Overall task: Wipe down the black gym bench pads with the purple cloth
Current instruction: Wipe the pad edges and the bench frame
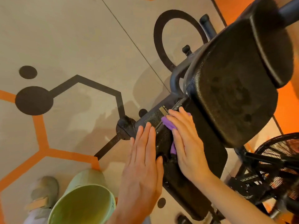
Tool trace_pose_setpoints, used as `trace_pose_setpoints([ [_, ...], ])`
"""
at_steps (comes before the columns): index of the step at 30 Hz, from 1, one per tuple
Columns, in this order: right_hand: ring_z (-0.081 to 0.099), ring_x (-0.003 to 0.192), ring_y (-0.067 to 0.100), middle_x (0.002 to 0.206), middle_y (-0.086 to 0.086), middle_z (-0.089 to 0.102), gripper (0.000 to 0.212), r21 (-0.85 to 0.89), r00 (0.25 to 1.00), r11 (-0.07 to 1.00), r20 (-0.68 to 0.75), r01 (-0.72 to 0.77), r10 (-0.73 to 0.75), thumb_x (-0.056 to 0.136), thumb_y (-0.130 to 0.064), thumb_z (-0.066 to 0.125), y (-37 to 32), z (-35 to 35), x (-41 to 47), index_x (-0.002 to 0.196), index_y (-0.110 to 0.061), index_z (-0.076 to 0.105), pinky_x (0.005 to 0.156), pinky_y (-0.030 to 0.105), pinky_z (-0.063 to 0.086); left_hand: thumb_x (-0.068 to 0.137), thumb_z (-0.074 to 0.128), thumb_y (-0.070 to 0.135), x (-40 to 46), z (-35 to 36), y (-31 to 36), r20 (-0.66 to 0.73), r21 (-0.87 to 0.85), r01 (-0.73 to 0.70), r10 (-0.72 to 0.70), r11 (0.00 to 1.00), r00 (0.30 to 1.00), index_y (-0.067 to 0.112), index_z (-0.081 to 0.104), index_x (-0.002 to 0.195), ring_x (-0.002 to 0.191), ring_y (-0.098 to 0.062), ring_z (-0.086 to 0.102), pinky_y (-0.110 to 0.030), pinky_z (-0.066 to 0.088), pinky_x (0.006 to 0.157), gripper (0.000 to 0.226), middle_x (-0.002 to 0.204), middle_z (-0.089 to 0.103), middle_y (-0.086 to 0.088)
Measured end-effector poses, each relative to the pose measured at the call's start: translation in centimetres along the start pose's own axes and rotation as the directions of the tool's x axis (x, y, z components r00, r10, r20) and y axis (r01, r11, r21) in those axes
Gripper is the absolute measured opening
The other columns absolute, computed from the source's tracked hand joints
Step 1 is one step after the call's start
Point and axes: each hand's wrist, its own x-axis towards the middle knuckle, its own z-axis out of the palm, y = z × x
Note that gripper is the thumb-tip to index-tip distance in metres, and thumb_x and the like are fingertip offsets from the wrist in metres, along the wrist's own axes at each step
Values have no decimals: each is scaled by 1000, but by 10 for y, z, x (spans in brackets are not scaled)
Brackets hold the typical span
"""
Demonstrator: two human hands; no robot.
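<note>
Nearest the viewer, a pale green bucket [84,202] stands on the patterned floor [64,38] at lower left, one in number, with one shoe [43,191] just beside it.

Largest of the task's things is the gym bench, seen from above and slanting from lower centre to upper right. Three black pads can be counted: a broad seat pad [233,94] in the middle of the view, a second pad [271,42] overlapping it at upper right, and a lower pad [208,143] running down toward the viewer beneath the hands. A dark frame beam [152,118] bearing one warning label lies just to the left of the lower pad. At right stands one caged fan wheel [278,159] belonging to another machine.

Two bare hands are at work. The right hand [186,141] lies flat, fingers [181,117] straight and spread, pressing one purple cloth [169,124] against the near end of the lower pad, close to the label; only two edges of the cloth show past the palm. The left hand [142,160] is likewise flat with straight fingers, resting on the frame beside the pad and holding nothing, apparently steadying.

Step in hand, by judgement: wiping the lower pad, with the broad seat pad and the upper pad probably yet to be covered. The next move likely calls for sliding the cloth along the pad under even pressure, then lifting it up to the seat pad.
</note>
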Motion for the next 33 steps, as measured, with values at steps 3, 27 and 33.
trace_pose_setpoints([
  [3,37,135,8,130,0,56,33,-105,985,986,-122,-132,119,103,-14,31,29,-12,57,119,-17,60,119,41,23,95,35,27,1,-1,2,5,11,-1,0,1000,1000,13,13,153,151,-13,7,-26,-7,121,64,161,15,0],
  [27,56,85,16,85,6,63,44,-105,974,977,-148,-186,170,103,-26,33,31,-7,85,89,-8,71,84,43,45,83,58,26,3,-1,1,41,124,-10,5,992,999,7,10,151,145,-25,24,-48,20,110,85,158,23,-9],
  [33,56,86,17,84,9,64,48,-94,970,977,-165,-193,176,104,-30,32,34,-4,85,84,-7,70,81,40,45,88,45,25,3,3,0,32,92,-16,13,996,999,10,6,151,147,-24,21,-46,19,111,76,159,13,-6],
])
